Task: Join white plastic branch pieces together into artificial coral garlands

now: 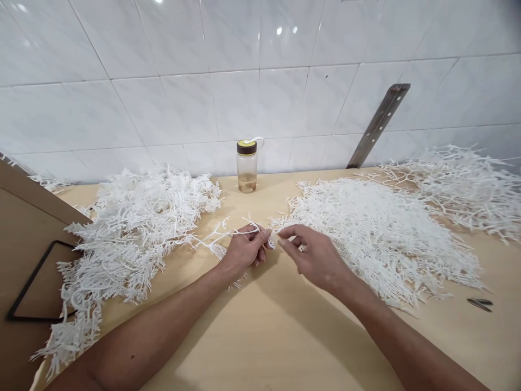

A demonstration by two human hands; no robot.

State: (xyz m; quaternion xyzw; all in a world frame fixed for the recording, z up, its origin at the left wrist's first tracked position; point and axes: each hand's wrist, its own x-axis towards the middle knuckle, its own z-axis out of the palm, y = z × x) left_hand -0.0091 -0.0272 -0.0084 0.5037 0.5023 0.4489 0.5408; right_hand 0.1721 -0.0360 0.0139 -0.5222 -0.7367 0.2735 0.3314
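My left hand (248, 247) is closed round a thin white artificial branch (220, 234), whose forked twigs stick out to the left over the table. Past its thumb, a small pale white sprig (273, 239) shows between my two hands. My right hand (313, 252) pinches at this sprig with thumb and forefinger; the exact contact is too small to make out. Left of my hands lies a heap of white feathery sprigs (138, 228). A flatter pile of similar white sprigs (378, 233) spreads just beyond my right hand.
Bare white branches (468, 187) lie at the far right. Small dark snips (480, 304) rest near the right edge. A bottle (247, 168) with some liquid stands at the back. A metal strip (378, 127) leans on the tiled wall. At left is a brown box (32, 233) with a black handle.
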